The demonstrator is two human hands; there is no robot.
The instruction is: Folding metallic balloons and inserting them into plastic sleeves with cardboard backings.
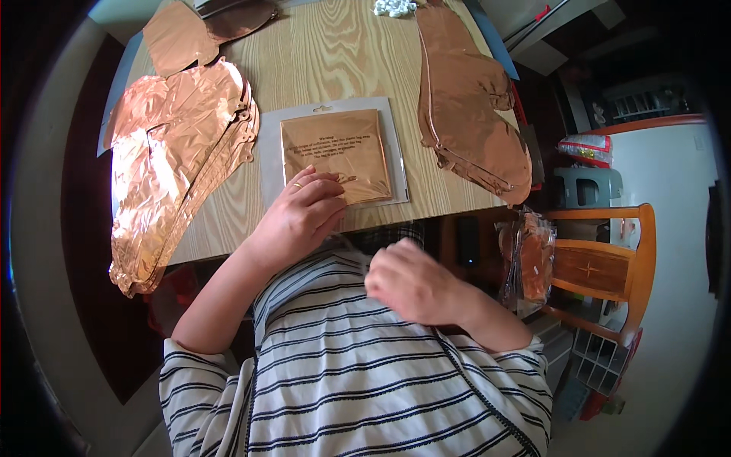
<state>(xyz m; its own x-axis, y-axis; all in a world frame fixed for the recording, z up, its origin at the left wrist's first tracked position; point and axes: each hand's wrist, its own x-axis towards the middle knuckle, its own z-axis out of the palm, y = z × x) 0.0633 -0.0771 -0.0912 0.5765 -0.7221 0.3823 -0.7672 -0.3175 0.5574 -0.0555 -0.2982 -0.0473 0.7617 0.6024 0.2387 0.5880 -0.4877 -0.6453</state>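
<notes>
Item one, the packet [335,154]: a flat clear sleeve holding folded copper foil, printed side up, lying square on the table [335,53] near its front edge, right before you. Your left hand [298,213] lies on its lower left corner, fingers [320,188] spread flat and pressing down, not closed round anything; that hold likely pins the slippery sleeve against the wood so it cannot slide. Your right hand [415,283] hangs off the table, above your striped top [365,381], loosely curled and blurred; you cannot tell whether it pinches anything, and it touches nothing on the table. Item two, left stack [175,160]: flat copper foil shapes piled one on another, well to the left of the packet, their lower end hanging past the table edge. Item three, right stack [468,107]: more foil shapes laid lengthwise to the right of the packet, apart from it, their tip also past the edge. Item four, a single foil piece [183,34] at the far left corner. Item five, small white bits [394,7] at the far edge, too small to identify. Item six, a wooden chair [609,259] to your right, below table level, with a clear bag of foil [529,259] beside it. The two stacks flank the packet closely enough to leave only a narrow bare strip of wood on either side.
</notes>
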